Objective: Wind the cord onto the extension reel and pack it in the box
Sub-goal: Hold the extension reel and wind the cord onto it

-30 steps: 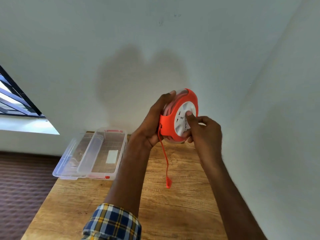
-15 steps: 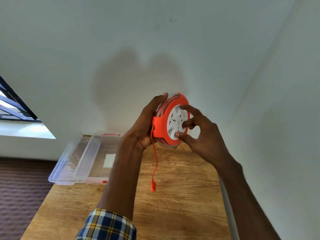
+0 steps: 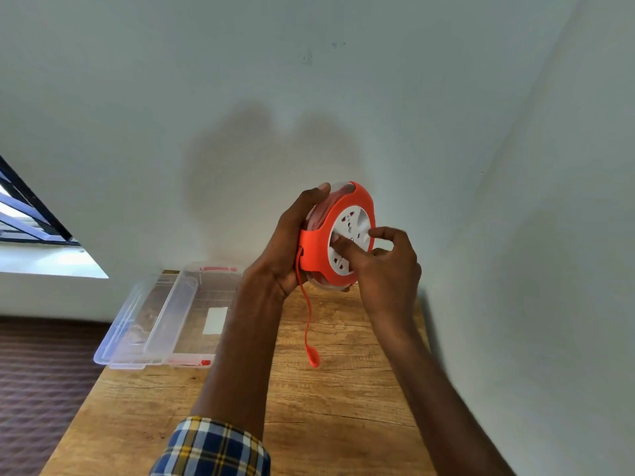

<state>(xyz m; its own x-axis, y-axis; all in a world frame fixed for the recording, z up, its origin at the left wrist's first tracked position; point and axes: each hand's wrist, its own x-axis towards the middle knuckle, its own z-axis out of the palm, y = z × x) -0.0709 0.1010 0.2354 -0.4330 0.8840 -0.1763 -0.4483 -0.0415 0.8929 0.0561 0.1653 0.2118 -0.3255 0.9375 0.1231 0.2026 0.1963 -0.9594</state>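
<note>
My left hand (image 3: pixel 287 249) clamps the round orange-and-white plastic reel (image 3: pixel 338 235) while my right hand (image 3: pixel 381 266) fingers pinch its white hub, orange cord (image 3: pixel 308 321) dangling below.

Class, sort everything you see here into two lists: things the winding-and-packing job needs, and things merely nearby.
Needed:
orange and white round extension reel
orange cord end hanging below it
clear plastic box
left hand
right hand

Merely nearby:
wooden table
barred window
</note>
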